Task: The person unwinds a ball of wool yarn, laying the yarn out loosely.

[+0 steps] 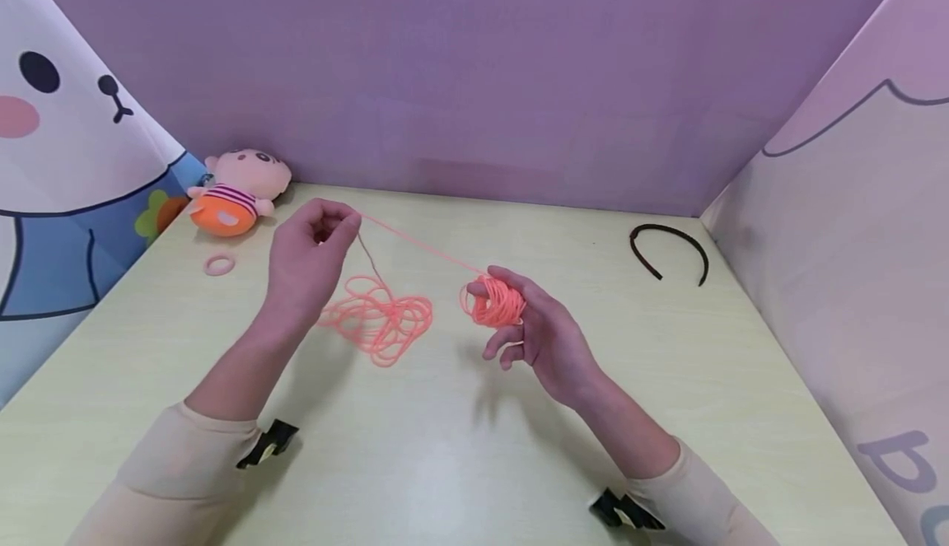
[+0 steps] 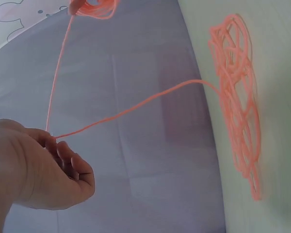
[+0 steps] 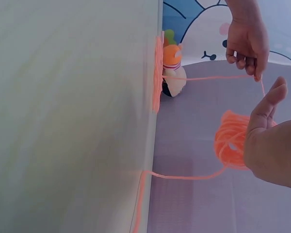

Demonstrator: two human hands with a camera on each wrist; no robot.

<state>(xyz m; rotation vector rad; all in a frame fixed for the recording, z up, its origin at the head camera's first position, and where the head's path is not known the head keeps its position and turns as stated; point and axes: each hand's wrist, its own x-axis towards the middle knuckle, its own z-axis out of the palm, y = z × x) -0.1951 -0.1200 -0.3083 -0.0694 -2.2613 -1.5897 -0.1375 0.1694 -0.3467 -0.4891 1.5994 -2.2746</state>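
Observation:
My left hand (image 1: 307, 258) is raised and pinches a coral yarn strand between thumb and fingertips. From there one length drops to a loose yarn heap (image 1: 381, 319) on the table. Another runs taut to a wound yarn coil (image 1: 498, 303) at my right hand (image 1: 556, 340). The coil sits around fingers of that hand, with one fingertip poking through it, and the lower fingers are bent. In the right wrist view the thumb (image 3: 269, 104) stands raised beside the coil, and a slack strand (image 3: 184, 177) trails from it. The left wrist view shows the heap (image 2: 237, 97) flat on the tabletop.
A plush doll (image 1: 240, 188) in orange sits at the back left of the table (image 1: 445, 464), with a pink ring (image 1: 219, 264) before it. A dark headband (image 1: 670, 233) lies at the back right. Purple (image 1: 482, 77) and printed cloth walls surround the table.

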